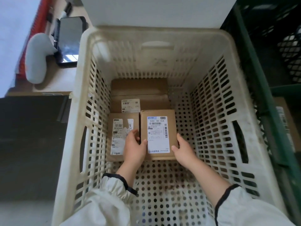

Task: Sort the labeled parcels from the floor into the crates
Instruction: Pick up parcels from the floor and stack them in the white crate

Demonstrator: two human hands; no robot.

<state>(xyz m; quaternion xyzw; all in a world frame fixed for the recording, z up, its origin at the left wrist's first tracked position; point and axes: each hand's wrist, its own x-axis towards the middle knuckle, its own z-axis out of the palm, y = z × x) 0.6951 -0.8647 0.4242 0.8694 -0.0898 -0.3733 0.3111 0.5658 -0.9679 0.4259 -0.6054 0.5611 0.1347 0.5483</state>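
Both my arms reach down into a cream perforated crate [213, 115]. A brown parcel [158, 136] with a white label reading 530-D5 A68 sits on the crate floor. My left hand [134, 146] grips its left edge, thumb on the label's lower corner. My right hand [183, 148] holds its right edge, thumb on top near the front corner. Directly left of it lies another labeled parcel [117, 136], partly under my left hand. Behind them is a larger labeled box [140, 101], and behind that another plain box [138, 87].
A dark green crate [267, 88] stands to the right with a labeled box [286, 126] inside. At left a cardboard surface carries a black phone [70, 39] and a white handheld scanner [38, 57]. Dark floor [31, 139] lies at left.
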